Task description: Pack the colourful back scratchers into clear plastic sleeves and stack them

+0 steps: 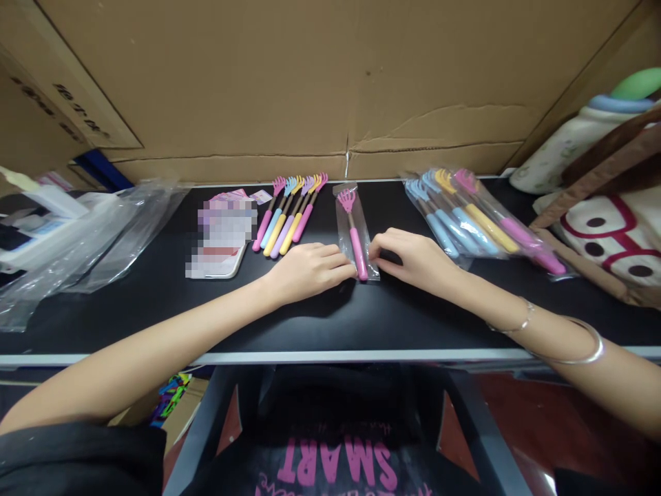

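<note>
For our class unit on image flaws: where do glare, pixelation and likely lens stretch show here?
Head view: pale glints streak the clear bags at the left and the wrapper between the hands; head view: blocky pixels cover much of the phone; head view: the bottle leans outward near the right edge, perhaps wide-angle stretch.

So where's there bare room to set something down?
Bare tabletop lies between the left hand, right hand and front edge, and behind the right hand, between the bagged pink claw and bagged bundle. It's crowded far left, under clear plastic, and right, around that bundle.
</note>
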Demonstrator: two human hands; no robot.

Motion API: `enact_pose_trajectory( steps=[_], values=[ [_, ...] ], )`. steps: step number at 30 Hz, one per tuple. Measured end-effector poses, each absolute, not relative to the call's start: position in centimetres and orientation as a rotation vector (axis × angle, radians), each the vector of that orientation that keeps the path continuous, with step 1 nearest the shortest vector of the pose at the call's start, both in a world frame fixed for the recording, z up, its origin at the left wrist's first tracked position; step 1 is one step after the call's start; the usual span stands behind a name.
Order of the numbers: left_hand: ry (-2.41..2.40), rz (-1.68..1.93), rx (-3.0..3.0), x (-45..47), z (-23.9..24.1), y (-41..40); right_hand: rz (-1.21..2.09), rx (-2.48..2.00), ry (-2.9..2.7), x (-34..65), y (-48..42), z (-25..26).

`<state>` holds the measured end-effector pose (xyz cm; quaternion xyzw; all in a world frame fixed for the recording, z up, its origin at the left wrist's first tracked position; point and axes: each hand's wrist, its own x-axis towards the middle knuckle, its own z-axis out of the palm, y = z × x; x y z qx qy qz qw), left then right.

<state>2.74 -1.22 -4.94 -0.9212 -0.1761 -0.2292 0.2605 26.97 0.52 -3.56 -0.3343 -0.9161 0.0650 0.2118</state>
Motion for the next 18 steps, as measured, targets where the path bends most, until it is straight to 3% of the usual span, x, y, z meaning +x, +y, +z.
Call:
enact_pose_trajectory(
  steps=[6,13,18],
  values=[
    [-0.52,-0.676,-2.442,2.73,-4.77,-1.52,0.768,-0.986,-2.284,26.92,0.03,-3.16],
    [-0.557,-0.66,-2.407,2.97,-4.67,-1.83,0.694,-1.205,-2.317,27.2,0.02,-3.19],
    [-0.623,-0.682,-2.422,2.81,-4.9,-1.9,1.077,-1.152,-2.261,27.59,-0.02,-2.6]
  ],
)
